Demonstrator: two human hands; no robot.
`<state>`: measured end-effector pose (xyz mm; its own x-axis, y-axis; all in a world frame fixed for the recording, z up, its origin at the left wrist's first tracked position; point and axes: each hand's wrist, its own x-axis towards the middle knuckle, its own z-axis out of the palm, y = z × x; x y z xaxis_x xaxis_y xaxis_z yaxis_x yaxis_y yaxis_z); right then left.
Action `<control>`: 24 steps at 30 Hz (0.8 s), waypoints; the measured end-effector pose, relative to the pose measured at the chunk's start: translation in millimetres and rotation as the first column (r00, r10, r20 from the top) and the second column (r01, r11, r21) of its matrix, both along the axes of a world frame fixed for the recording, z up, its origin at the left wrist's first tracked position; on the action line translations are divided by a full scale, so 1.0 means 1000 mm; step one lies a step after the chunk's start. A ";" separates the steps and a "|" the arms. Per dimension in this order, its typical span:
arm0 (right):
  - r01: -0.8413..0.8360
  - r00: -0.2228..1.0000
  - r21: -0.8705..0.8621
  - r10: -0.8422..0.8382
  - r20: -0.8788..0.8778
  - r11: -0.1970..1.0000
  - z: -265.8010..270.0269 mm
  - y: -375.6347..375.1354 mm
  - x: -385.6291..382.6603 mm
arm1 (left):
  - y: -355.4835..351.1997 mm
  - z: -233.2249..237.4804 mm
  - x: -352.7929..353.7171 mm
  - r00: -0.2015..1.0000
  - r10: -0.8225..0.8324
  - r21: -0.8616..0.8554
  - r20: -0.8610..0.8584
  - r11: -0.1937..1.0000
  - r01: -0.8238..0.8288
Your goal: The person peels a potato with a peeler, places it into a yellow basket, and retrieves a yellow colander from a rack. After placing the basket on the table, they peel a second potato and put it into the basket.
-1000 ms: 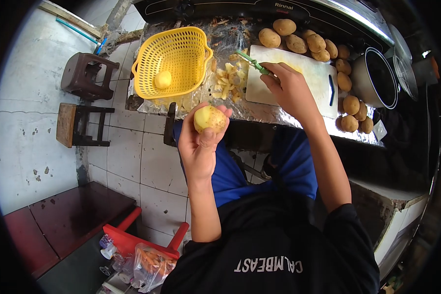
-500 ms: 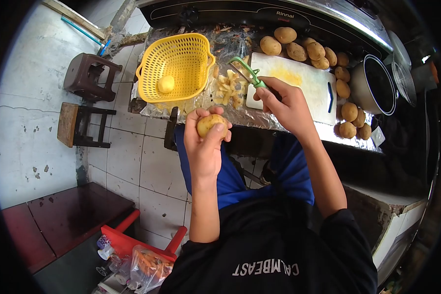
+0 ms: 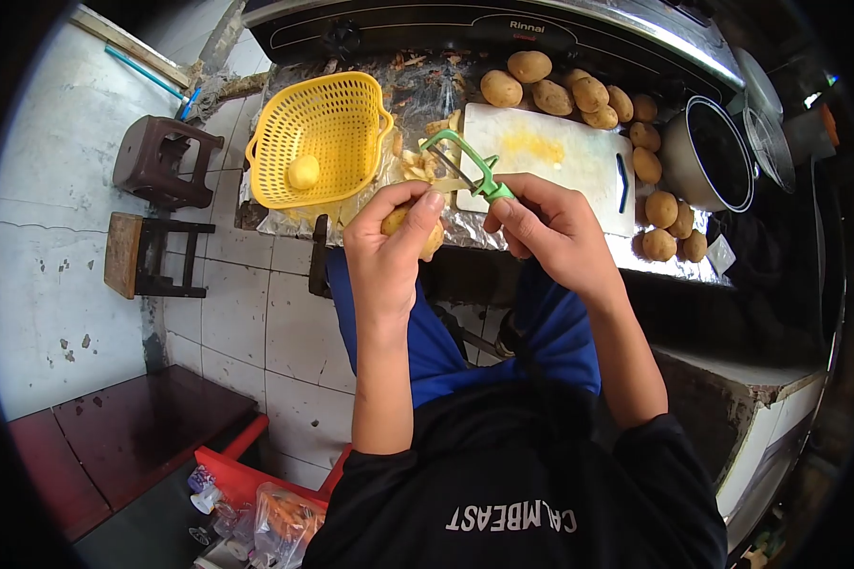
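My left hand point(image 3: 380, 248) is wrapped round a potato point(image 3: 432, 243), much of it hidden behind the fingers and thumb. A pale strip of peel point(image 3: 453, 185) shows between my left fingertips and the peeler's blade. In my right hand point(image 3: 562, 232) is a green-handled peeler point(image 3: 485, 176), gripped by its handle, with its blade end pointing up and left. Both hands are close together in front of the counter edge. Behind them lies a heap of potato peelings point(image 3: 414, 166). To the left, a yellow basket point(image 3: 283, 112) holds one peeled potato point(image 3: 304, 173).
A white cutting board point(image 3: 579, 161) with a yellow stain lies on the foil-covered counter. Several unpeeled potatoes point(image 3: 590, 94) line its back and right sides. A metal pot point(image 3: 678, 156) stands at the right, and a black stove point(image 3: 417, 33) behind. Stools point(image 3: 166, 161) are at the left.
My left hand has risen with the potato and turned over it, fingertips now at the peeler. The peeler has come closer to it. The view has shifted slightly.
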<state>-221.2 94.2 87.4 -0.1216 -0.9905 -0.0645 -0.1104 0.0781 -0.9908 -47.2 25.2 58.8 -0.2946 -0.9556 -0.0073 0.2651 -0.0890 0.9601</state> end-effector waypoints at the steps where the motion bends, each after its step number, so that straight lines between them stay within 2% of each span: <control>1: 0.048 0.999 -0.018 -0.049 -0.008 0.999 -0.002 0.000 -0.002 | -0.001 0.001 -0.002 0.998 0.029 0.018 0.063 0.999 -0.030; 3: 0.142 0.990 -0.025 -0.141 0.023 0.990 -0.005 0.000 -0.005 | -0.007 -0.005 -0.010 0.990 0.057 0.029 0.125 0.998 -0.061; 5: 0.173 0.984 -0.019 -0.172 0.046 0.985 -0.011 0.001 -0.009 | -0.016 -0.022 -0.019 0.946 0.170 -0.025 0.276 0.985 -0.170; 6: 0.206 0.977 -0.011 -0.205 0.064 0.979 -0.013 0.002 -0.012 | -0.015 -0.022 -0.022 0.947 0.170 -0.030 0.273 0.985 -0.169; 8: 0.216 0.974 -0.015 -0.215 0.077 0.976 -0.015 0.006 -0.016 | -0.013 -0.022 -0.027 0.919 0.200 0.033 0.341 0.974 -0.224; 12: 0.224 0.973 0.025 -0.225 0.054 0.974 -0.021 0.012 -0.021 | -0.016 -0.032 -0.025 0.876 0.148 -0.029 0.458 0.988 -0.152; 14: 0.220 0.975 0.045 -0.221 0.031 0.975 -0.022 0.015 -0.020 | -0.006 -0.019 -0.026 0.991 0.118 0.097 0.060 0.988 -0.123; 15: 0.202 0.979 0.041 -0.203 0.011 0.979 -0.022 0.017 -0.015 | -0.002 -0.015 -0.024 0.995 0.071 0.154 -0.065 0.986 -0.060; 16: 0.185 0.983 0.033 -0.185 -0.009 0.982 -0.020 0.019 -0.009 | 0.000 -0.013 -0.022 0.996 0.071 0.153 -0.061 0.986 -0.061; 17: 0.157 0.984 0.050 -0.151 -0.096 0.986 -0.016 0.020 -0.003 | 0.002 -0.012 -0.022 0.981 0.015 0.190 -0.193 0.981 0.023; 18: 0.108 0.972 -0.062 -0.119 -0.201 0.992 -0.019 0.020 0.003 | 0.006 -0.010 -0.021 0.945 -0.036 0.219 -0.324 0.969 0.112; 19: 0.116 0.969 -0.077 -0.130 -0.209 0.990 -0.018 0.022 0.009 | 0.010 -0.007 -0.020 0.945 -0.036 0.219 -0.324 0.969 0.112; 22: 0.162 0.959 -0.095 -0.179 -0.220 0.982 -0.010 0.026 0.020 | 0.022 0.006 -0.017 0.927 -0.164 0.075 -0.338 0.977 0.200; 23: 0.160 0.954 -0.110 -0.182 -0.239 0.981 -0.009 0.027 0.019 | 0.023 0.004 -0.008 0.894 -0.293 -0.004 -0.339 0.951 0.309; 24: 0.158 0.948 -0.125 -0.186 -0.257 0.979 -0.008 0.028 0.019 | 0.025 0.004 -0.005 0.894 -0.292 -0.005 -0.339 0.951 0.309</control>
<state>-202.5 122.2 79.8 -0.2897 -0.9526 0.0932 -0.3645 0.0198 -0.9310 -52.0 50.2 63.3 -0.5607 -0.8222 0.0981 0.5204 -0.2578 0.8141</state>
